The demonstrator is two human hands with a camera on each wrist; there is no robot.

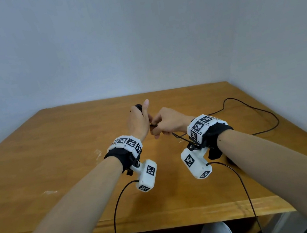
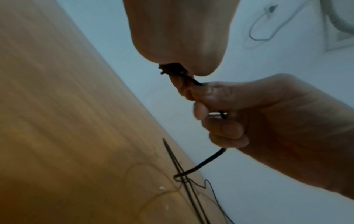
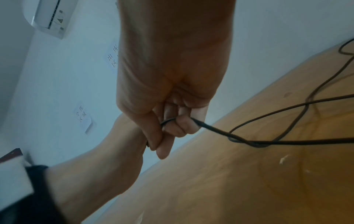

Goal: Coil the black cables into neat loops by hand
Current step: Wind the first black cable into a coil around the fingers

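Note:
A thin black cable [image 1: 232,98] lies in a loose curve on the right of the wooden table [image 1: 57,172] and runs back to my hands. My left hand [image 1: 142,116] is held above the table's middle with the thumb up and grips a small coiled bundle of cable [image 1: 138,106], which shows as dark strands under the palm [image 2: 170,70]. My right hand [image 1: 158,124] sits just beside it and pinches the same cable [image 3: 216,131] between thumb and curled fingers [image 3: 180,127]. From that grip the cable drops to a crossed loop [image 2: 199,166] on the table.
Two thin black leads [image 1: 115,209] hang from the white wrist cameras over the table's front edge. A wall stands behind and to the right of the table. An air-conditioning unit [image 3: 51,16] hangs high on the wall. Bare wood lies to the left.

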